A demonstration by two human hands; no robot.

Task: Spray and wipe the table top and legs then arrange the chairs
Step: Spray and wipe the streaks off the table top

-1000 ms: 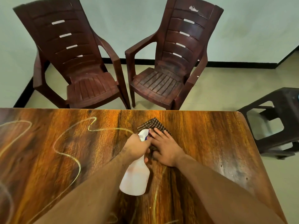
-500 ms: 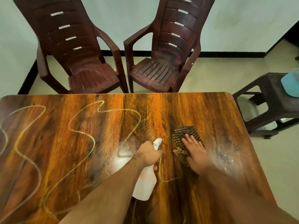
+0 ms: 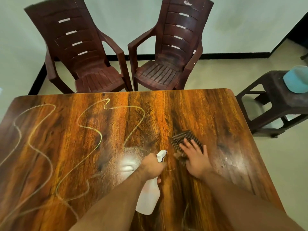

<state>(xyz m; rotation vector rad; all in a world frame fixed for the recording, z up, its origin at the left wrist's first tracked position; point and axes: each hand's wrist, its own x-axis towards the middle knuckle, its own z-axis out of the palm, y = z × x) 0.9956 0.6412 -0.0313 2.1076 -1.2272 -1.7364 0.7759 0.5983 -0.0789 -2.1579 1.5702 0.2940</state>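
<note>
A glossy wooden table top (image 3: 208,114) fills the lower view, marked with pale wavy chalk-like lines (image 3: 90,127) on its left half. My left hand (image 3: 152,166) grips the neck of a white spray bottle (image 3: 148,199), nozzle pointing away from me. A wet misted patch (image 3: 128,157) shines just left of the nozzle. My right hand (image 3: 195,160) lies flat, fingers spread, pressing a dark checked cloth (image 3: 185,139) onto the table. Two dark brown plastic armchairs, the left chair (image 3: 86,64) and the right chair (image 3: 168,60), stand beyond the table's far edge.
A dark plastic stool (image 3: 273,104) stands on the floor to the right of the table, with a blue bowl-like object (image 3: 296,80) on top. A pale wall with a black skirting strip (image 3: 233,55) runs behind the chairs.
The cloth under my right hand has slid from the table's far middle to the right and nearer me. A wet sprayed patch has appeared left of the bottle's nozzle.
</note>
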